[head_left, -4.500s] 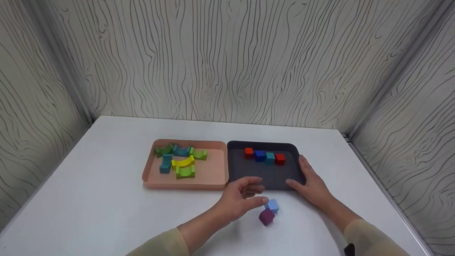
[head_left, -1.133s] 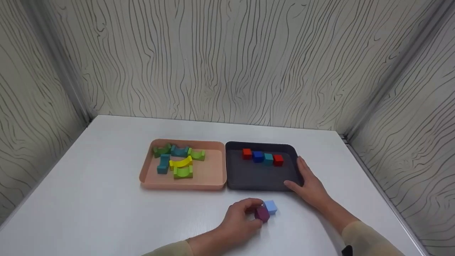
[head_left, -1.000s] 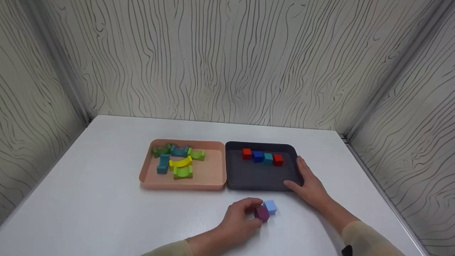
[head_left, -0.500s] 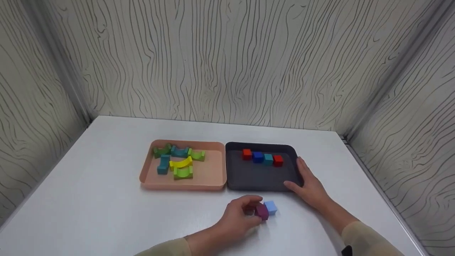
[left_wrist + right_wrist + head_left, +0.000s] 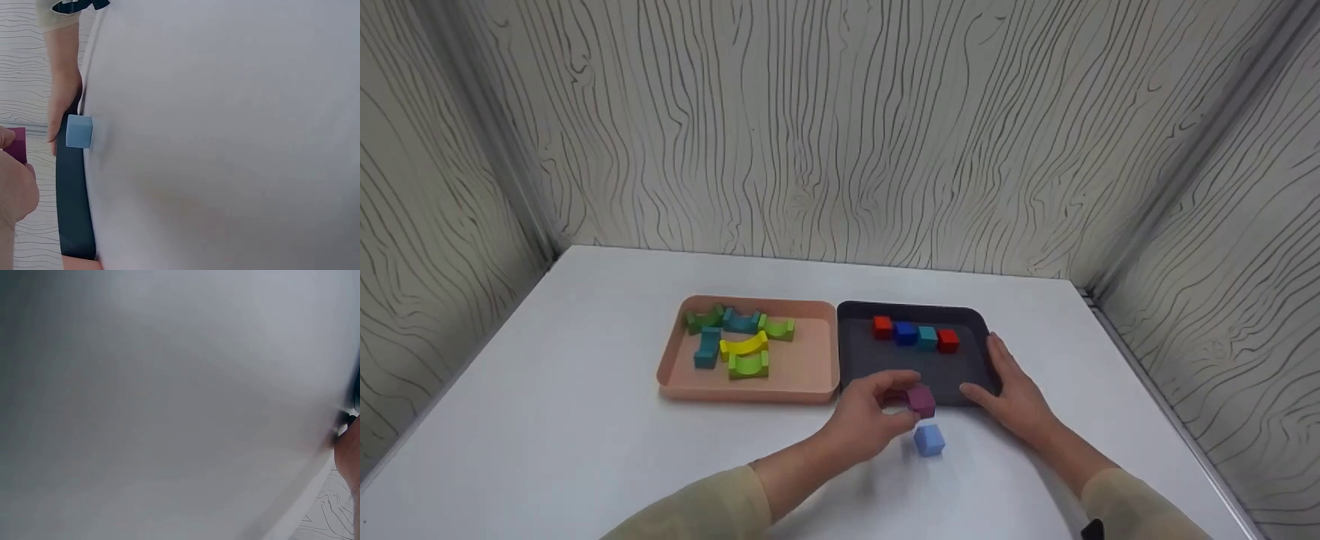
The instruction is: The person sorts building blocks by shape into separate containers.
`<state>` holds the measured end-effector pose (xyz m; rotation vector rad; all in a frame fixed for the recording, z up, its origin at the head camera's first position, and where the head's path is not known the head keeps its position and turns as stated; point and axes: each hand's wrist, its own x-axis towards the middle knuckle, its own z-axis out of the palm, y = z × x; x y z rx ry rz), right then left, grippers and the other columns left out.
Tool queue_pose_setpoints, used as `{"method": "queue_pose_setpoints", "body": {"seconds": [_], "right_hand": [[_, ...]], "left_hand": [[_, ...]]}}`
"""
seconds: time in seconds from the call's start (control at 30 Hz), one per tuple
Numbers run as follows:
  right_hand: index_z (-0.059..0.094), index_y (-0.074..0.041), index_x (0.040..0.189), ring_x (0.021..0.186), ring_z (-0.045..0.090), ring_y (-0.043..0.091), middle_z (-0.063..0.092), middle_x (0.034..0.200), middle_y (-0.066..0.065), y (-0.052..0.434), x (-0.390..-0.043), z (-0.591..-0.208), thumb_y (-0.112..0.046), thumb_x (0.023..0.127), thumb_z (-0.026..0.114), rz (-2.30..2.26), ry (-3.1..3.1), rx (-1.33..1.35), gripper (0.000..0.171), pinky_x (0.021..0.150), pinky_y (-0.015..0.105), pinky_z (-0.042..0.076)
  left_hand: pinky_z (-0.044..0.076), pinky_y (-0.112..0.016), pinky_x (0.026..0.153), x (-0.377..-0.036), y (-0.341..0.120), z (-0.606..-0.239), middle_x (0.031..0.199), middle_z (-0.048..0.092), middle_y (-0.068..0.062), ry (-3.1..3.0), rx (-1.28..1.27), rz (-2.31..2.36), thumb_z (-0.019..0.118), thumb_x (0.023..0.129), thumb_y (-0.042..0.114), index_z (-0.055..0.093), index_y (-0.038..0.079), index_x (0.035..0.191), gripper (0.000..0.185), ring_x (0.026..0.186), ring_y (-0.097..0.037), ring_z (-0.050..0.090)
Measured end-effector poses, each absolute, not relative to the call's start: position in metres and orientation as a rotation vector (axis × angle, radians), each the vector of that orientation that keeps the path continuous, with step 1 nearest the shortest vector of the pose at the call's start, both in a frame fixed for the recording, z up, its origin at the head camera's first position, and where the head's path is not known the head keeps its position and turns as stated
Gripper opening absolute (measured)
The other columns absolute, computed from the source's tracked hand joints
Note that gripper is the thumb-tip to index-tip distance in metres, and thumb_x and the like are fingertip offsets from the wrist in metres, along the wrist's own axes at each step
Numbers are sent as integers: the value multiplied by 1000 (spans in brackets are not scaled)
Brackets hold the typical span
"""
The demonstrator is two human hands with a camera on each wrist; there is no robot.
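Lying just beyond and below the grip, the dark tray [image 5: 861, 352] is being steadied at its near right corner by the right hand [image 5: 1014, 391], fingers resting straight along the rim. The left hand [image 5: 871, 418] is pinching the purple cube [image 5: 921, 400] over the tray's near edge; the light blue cube [image 5: 929, 439] is sitting on the table just nearer, beneath the grip.

The left hand [image 5: 870, 420] is stretched forward from a beige sleeve, fingers and thumb curled in a pinching grip, lifted clear of the bench. The right hand [image 5: 1016, 394] lies flat further right, fingers straight, thumb spread, forearm angled inward.
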<state>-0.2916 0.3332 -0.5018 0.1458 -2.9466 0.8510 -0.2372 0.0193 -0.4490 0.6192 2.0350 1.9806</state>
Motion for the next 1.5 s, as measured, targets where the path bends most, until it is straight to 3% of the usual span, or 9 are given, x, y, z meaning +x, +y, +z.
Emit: {"method": "queue_pose_setpoints", "body": {"seconds": [0.13,0.4,1.0,1.5], "right_hand": [[7,-10,171,161,10,44,5,178,16,333,-292,-501,-65,98,65,843,-2951,148,109,126,64,17],[10,-5,170,160,11,46,8,177,19,333,-291,-498,-59,99,68,838,-2925,188,107,126,64,18],[13,-2,169,160,16,45,12,176,21,338,-292,-503,-55,98,71,828,-2882,224,106,125,62,22],[11,-5,170,160,14,45,10,177,18,335,-293,-505,-62,97,69,837,-2909,197,109,126,63,20]], "left_hand": [[55,-30,103,-243,21,-438,127,70,6,2045,628,1981,76,97,4,68,17,140,46,119,-13,67],[54,-31,104,-258,27,-422,128,69,9,2094,618,1977,77,97,7,68,22,141,47,121,-12,66],[57,-26,96,-288,55,-411,124,72,0,2072,711,2114,76,94,-2,69,8,138,45,112,-11,70],[57,-27,99,-310,59,-421,125,72,1,2170,628,2079,77,96,1,70,12,138,44,115,-13,67]]}}
